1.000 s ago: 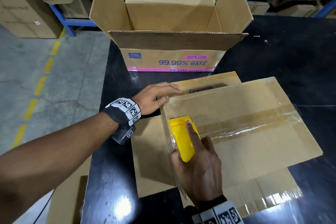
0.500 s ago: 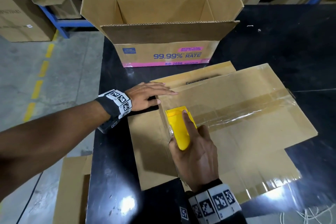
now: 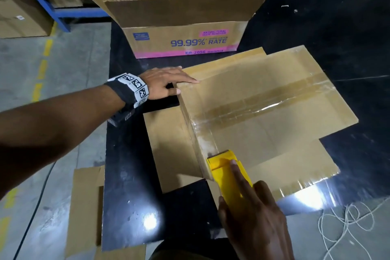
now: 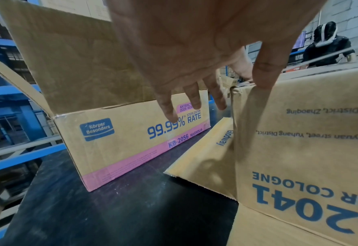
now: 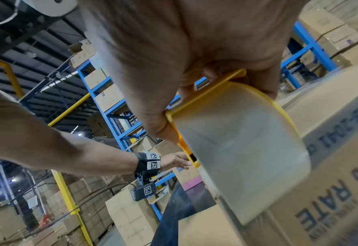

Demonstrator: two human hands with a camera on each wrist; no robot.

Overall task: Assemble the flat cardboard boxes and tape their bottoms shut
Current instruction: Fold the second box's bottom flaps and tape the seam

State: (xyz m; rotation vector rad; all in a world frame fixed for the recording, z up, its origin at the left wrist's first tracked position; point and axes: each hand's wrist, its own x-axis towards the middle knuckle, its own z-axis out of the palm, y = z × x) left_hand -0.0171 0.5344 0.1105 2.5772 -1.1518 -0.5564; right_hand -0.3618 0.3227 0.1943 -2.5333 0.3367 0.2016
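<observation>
Taping along the left-hand edge of the upturned box [image 3: 263, 112], the right hand [image 3: 253, 217] gripped a yellow tape dispenser [image 3: 229, 172], its fingers curled round the body and the index finger laid straight along the top. The dispenser's nose sat at the near corner of that edge, with a clear strip of tape [image 3: 202, 137] lying up the edge behind it. A second, longer strip [image 3: 263, 101] ran across the closed bottom flaps along the box's long axis, from the left edge towards the far right corner. The left hand [image 3: 166, 82] lay spread, fingers straight and flat on the far-left corner of the box, holding it against the black table [image 3: 130, 196]; the left-wrist view showed the thumb [image 4: 266, 73] pressed at the top edge of the side panel.

The short axis of the box ran from the left hand towards the person, and the dispenser lay at its near end; the right hand was thus the nearer to the point where the tape would, in judgement, need to be carried over the corner and cut. Both hands stood on the box's left side, well apart along that edge.

Behind, an assembled carton [image 3: 185, 42] printed "99.99% RATE" stood upright with its top flaps open. Loose string [image 3: 348, 224] lay on the floor at right.
</observation>
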